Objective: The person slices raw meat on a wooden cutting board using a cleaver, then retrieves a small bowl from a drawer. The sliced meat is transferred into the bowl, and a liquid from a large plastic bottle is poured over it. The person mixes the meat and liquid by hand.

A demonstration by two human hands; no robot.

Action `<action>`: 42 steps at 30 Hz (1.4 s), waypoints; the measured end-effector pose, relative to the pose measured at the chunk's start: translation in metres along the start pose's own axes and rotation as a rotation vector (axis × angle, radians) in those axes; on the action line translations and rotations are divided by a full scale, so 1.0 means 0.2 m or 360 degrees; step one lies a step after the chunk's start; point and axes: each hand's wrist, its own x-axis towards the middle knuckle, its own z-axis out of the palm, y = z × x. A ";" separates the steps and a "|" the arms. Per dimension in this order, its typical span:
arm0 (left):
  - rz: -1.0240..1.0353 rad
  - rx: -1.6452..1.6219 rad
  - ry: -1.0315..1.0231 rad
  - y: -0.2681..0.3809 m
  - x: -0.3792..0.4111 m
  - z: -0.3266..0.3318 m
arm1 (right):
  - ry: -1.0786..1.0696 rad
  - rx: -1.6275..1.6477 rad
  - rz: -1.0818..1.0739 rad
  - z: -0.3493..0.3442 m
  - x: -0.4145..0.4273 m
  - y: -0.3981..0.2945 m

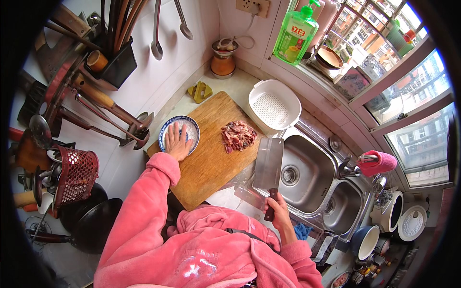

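Note:
My left hand lies with its fingers spread over a blue-rimmed white porcelain plate, covering much of its middle. The plate sits at the left edge of a wooden cutting board. A small heap of sliced raw meat rests on the board's right part. In my right hand, the dark handle of a cleaver is gripped. Its broad steel blade points away from me, between the board and the sink, and carries a tiny pale speck near the tip.
A white plastic basket with a perforated bottom stands beyond the board. At the right is a double stainless-steel sink with a faucet. A yellow-green plastic piece lies by the wall. Ladles hang at the left.

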 end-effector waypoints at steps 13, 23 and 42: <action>0.0149 -0.0080 0.0495 0.10 -0.06 -0.11 | -0.0043 0.0181 0.0009 0.05 0.05 0.00; 0.0605 -0.0848 0.0507 0.66 -0.04 0.00 | -0.0122 0.0225 -0.0011 0.09 0.15 0.10; 0.0655 -0.1362 0.0605 0.91 0.12 0.13 | -0.0161 -0.0147 -0.0064 0.35 0.24 0.07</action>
